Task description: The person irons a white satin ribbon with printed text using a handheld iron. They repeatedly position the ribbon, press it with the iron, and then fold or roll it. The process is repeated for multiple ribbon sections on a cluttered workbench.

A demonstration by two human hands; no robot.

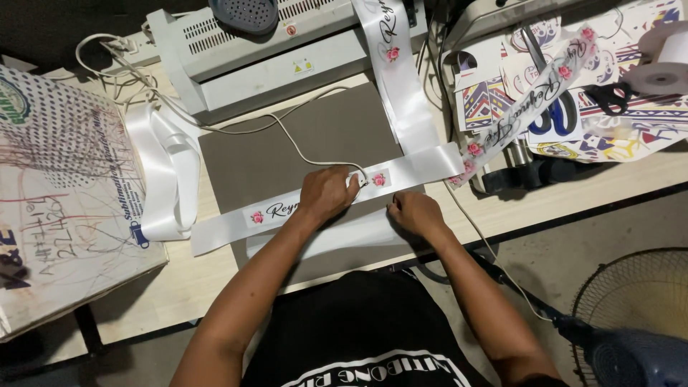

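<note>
A white satin ribbon [236, 222] with pink roses and black script lies across a grey pad [287, 154] on the wooden table. My left hand [326, 192] presses down on the ribbon's printed part, fingers curled over it. My right hand [414, 212] rests at the pad's front edge, fingertips on the white sheet [337, 240] under the ribbon. The ribbon folds at the right [441, 161] and runs up over a machine. A thin white cable [308, 158] ends near my left fingertips.
A grey-white press machine [272, 50] stands at the back. A coil of white ribbon [168, 172] lies left, beside a scribbled cardboard box [64, 186]. Printed sheets, scissors [609, 97], a second printed strip [534, 100] and a tape roll [666, 68] crowd the right. A fan [634, 315] stands below right.
</note>
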